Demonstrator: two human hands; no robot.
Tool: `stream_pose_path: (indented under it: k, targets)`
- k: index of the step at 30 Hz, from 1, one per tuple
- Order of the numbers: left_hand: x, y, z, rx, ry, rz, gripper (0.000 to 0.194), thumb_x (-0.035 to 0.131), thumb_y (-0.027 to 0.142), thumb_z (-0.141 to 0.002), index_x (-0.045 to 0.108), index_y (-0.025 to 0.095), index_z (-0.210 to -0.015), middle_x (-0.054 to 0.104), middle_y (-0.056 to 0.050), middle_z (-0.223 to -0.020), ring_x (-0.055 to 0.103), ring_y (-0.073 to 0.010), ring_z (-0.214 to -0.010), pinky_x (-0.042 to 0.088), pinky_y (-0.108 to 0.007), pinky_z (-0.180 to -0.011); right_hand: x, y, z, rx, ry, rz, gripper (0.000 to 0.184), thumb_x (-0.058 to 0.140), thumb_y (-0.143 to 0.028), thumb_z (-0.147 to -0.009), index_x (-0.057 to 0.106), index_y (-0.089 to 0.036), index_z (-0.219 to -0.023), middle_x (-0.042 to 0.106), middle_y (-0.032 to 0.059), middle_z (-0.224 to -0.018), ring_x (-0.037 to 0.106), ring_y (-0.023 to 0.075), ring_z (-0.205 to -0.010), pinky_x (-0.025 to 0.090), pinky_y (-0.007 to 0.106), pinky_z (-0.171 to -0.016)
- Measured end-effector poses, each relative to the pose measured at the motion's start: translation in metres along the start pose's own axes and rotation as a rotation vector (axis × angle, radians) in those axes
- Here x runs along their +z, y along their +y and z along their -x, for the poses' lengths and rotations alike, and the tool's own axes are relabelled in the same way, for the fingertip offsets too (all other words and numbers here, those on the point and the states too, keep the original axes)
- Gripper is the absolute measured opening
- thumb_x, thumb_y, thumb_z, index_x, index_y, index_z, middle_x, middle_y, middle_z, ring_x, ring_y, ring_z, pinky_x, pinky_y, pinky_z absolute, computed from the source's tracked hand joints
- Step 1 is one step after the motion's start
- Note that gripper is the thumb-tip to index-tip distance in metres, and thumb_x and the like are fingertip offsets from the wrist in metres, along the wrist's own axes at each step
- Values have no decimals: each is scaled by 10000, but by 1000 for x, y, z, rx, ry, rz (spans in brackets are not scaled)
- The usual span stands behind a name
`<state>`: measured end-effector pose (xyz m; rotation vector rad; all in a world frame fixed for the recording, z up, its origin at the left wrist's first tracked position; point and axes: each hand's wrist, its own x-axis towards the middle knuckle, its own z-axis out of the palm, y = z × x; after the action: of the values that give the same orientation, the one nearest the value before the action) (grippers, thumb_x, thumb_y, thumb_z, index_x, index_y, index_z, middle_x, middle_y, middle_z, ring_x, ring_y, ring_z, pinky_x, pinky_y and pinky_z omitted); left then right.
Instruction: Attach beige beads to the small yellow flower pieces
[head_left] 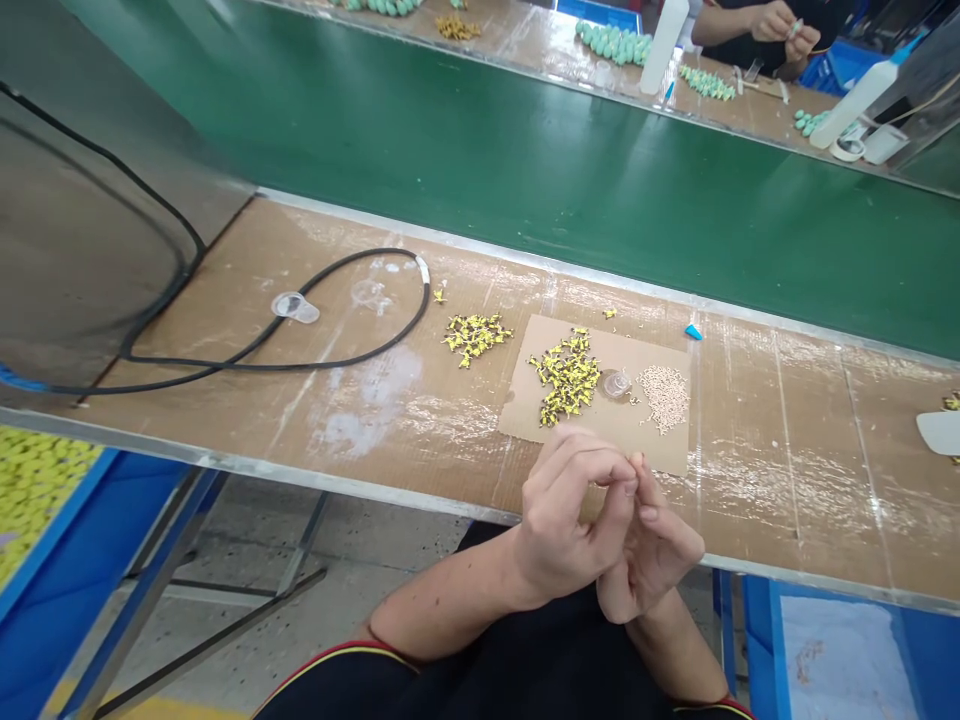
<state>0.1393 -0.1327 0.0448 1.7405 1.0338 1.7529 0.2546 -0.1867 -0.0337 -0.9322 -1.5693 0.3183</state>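
My left hand [574, 515] and my right hand [656, 555] meet fingertip to fingertip in front of the table's near edge. Both are closed in a pinch; whatever lies between the fingertips is too small and covered to make out. Just beyond them is a flat cardboard sheet [517, 400]. On it sit a heap of small yellow-and-black pieces [568, 378], a small clear round dish [616, 384] and a spread of tiny beige pieces [664, 397]. Another cluster of yellow-and-black pieces [476, 338] lies left of the sheet.
A black cable [322, 365] loops across the table's left side, a clear plastic scoop-like piece [296, 307] beside it. A blue cap [693, 332] lies near the back edge. Beyond stretches a green belt [480, 170]; across it, a co-worker's hands [787, 30] work. Blue bins [75, 560] flank below.
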Motion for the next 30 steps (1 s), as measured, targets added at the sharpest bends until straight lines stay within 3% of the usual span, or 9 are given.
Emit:
stream_pose_path:
  k: [6, 11, 15, 17, 21, 24, 30]
  targets:
    - [4, -3, 5, -41, 70, 55, 88, 675, 128, -927, 654, 210, -953, 744, -21, -810, 651, -157, -732, 569, -303, -699, 9, 1, -1, -8, 59, -64, 514, 585, -194, -930, 443, -318, -1408, 514, 110, -1628, 627, 279, -1382, 623, 524, -993]
    - [-2, -2, -1, -4, 5, 47, 122, 668, 92, -910, 662, 204, -960, 751, -24, -836, 684, -156, -754, 586, -310, -730, 2, 5, -1, -62, 5, -39, 617, 653, -118, -848, 446, -322, -1393, 532, 76, -1614, 628, 274, -1380, 631, 507, -1009]
    - [-6, 0, -6, 28, -52, 39, 135, 639, 82, -903, 632, 212, -941, 738, -17, -815, 675, -155, -723, 584, -317, -724, -6, 7, 7, 3, -100, 13, 695, 805, -202, -764, 444, -394, -1326, 456, 40, -1671, 626, 316, -1380, 641, 540, -1009]
    - [-7, 1, -8, 44, -81, 28, 140, 622, 77, -904, 613, 214, -933, 726, -13, -797, 662, -154, -715, 577, -313, -710, -8, 5, 8, -2, -78, 55, 704, 859, -240, -714, 467, -392, -1278, 467, 49, -1666, 657, 338, -1334, 656, 556, -959]
    - [-7, 5, -7, 51, -94, 15, 144, 591, 67, -904, 591, 210, -916, 707, -11, -779, 647, -151, -721, 571, -306, -708, -7, -2, 3, -102, 7, 64, 599, 786, -172, -744, 514, -342, -1250, 503, 60, -1644, 706, 302, -1258, 663, 514, -915]
    - [-3, 5, -3, 53, -75, 22, 129, 588, 76, -912, 598, 205, -917, 716, -18, -794, 662, -153, -728, 579, -315, -726, -5, -5, -2, -91, -3, 56, 606, 699, -120, -789, 498, -323, -1324, 507, 57, -1641, 679, 268, -1310, 633, 493, -994]
    - [6, -1, 5, -7, 91, 97, 76, 693, 159, -934, 640, 211, -918, 725, 8, -763, 666, -127, -659, 583, -309, -696, 0, -3, 5, -1, 28, 23, 664, 625, -155, -850, 402, -357, -1442, 512, 51, -1627, 600, 245, -1410, 609, 514, -1035]
